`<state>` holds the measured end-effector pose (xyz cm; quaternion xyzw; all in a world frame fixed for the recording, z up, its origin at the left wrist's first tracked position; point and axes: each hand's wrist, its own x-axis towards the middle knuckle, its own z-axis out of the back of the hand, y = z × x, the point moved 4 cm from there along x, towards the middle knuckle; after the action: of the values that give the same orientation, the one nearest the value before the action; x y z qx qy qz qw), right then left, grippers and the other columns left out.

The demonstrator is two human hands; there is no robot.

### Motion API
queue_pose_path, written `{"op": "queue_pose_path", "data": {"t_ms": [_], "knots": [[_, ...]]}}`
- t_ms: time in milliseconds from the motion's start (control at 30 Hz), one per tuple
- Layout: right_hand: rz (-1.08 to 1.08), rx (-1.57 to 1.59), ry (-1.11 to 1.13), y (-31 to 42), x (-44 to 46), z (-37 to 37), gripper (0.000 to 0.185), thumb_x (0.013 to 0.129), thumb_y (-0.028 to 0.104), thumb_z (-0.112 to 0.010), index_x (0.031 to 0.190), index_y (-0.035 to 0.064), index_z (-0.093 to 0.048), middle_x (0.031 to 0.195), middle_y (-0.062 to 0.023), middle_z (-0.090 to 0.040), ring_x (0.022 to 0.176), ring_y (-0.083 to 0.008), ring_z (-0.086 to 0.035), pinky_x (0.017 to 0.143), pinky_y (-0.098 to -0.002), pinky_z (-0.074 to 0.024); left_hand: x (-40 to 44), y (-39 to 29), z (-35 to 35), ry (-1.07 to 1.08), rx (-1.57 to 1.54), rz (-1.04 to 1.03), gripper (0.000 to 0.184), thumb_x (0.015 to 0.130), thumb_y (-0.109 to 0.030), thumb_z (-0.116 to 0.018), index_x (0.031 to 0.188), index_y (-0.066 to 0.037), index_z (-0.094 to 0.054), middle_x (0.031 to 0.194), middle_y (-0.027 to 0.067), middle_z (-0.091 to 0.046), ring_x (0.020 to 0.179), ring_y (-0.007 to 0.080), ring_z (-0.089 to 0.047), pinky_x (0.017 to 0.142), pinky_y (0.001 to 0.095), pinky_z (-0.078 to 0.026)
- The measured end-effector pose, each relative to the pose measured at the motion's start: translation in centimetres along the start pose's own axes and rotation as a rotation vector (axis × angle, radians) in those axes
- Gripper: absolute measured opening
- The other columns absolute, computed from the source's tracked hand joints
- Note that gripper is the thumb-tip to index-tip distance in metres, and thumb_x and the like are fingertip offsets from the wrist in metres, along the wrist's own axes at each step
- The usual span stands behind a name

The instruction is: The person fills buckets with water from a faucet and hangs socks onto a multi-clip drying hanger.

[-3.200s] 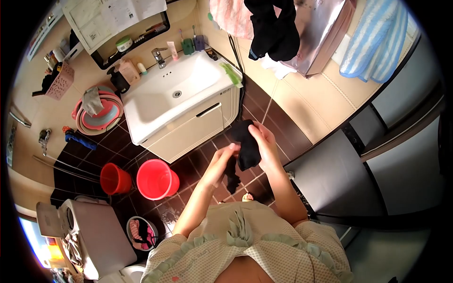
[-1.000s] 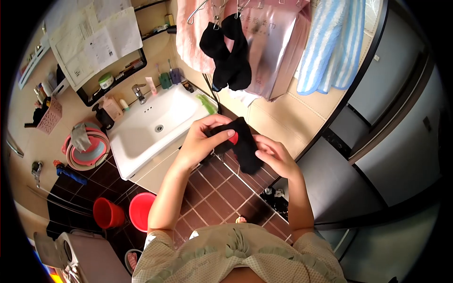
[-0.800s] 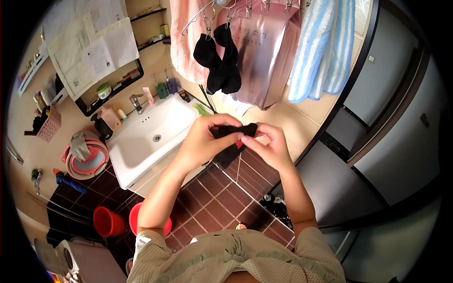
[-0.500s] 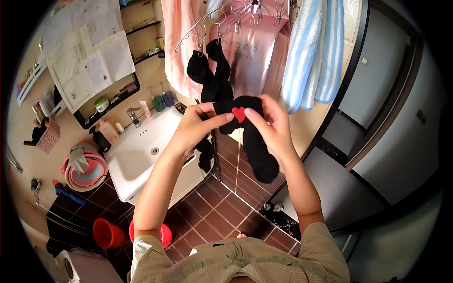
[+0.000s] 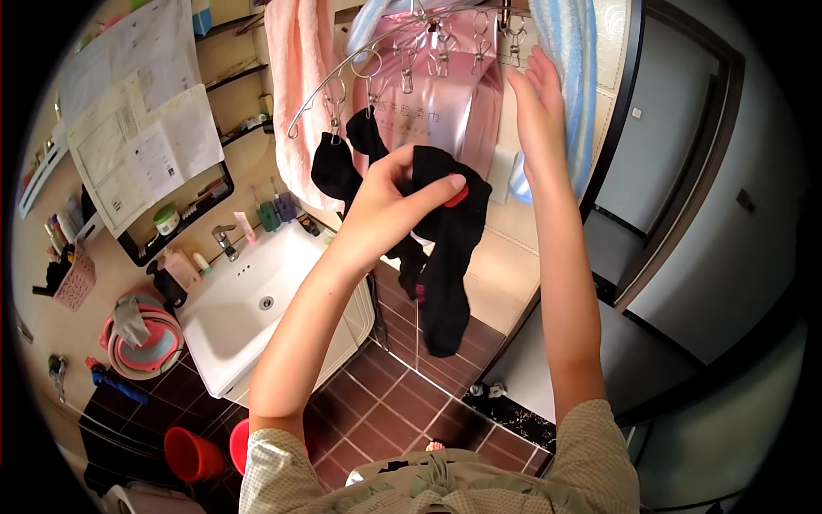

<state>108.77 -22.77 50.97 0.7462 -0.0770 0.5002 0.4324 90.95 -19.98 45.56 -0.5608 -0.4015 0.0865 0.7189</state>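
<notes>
My left hand [image 5: 396, 206] pinches a black sock [image 5: 447, 300] near its cuff, the thumb lying partly over a red heart patch. The sock dangles below the hand, above the tiled floor. Another dark piece behind it is partly hidden. My right hand [image 5: 541, 107] is raised beside the blue striped towel [image 5: 582, 94], fingers stretched out, holding nothing. Just above it hangs a metal clip [image 5: 515, 47] of the clip hanger [image 5: 318, 86]. Black socks [image 5: 336, 170] hang from clips at the hanger's left side.
A pink towel [image 5: 300, 103] and a pink package [image 5: 437, 111] hang behind the hanger. To the left are a white washbasin [image 5: 214, 343], a wall shelf with toiletries and folded pink basins [image 5: 154, 364]. A red bucket [image 5: 193, 454] stands on the floor; a doorway is at right.
My right hand has let go of the sock and risen to the towel and clips. My left hand keeps its hold, and the sock now hangs lower. The view has shifted slightly.
</notes>
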Motion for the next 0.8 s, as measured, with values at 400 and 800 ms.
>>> {"op": "queue_pose_path", "data": {"t_ms": [400,800], "knots": [[-0.209,0.332,0.020,-0.6,5.3,-0.7,0.040,0.077,0.031,-0.064,0.101,-0.0001,-0.057,0.094,-0.0074,-0.061,0.085,-0.0145,-0.060,0.074,-0.0248,-0.0483,3.5,-1.2,-0.2,0.014,0.069,-0.096,0.015,0.078,-0.008,-0.061,0.091,-0.001,-0.057,0.079,0.0023,-0.062,0.071,0.0062,-0.057,0.065,0.0197,-0.046],[-0.173,0.223,0.234,0.4,5.6,0.3,0.029,0.079,0.025,-0.064,0.093,0.0004,-0.059,0.089,-0.0076,-0.062,0.090,-0.0155,-0.060,0.078,-0.0228,-0.0480,4.1,-1.8,-0.3,0.005,-0.010,-0.091,0.015,0.077,-0.009,-0.062,0.089,-0.001,-0.057,0.076,0.0014,-0.060,0.066,0.0061,-0.056,0.060,0.0196,-0.045]]}}
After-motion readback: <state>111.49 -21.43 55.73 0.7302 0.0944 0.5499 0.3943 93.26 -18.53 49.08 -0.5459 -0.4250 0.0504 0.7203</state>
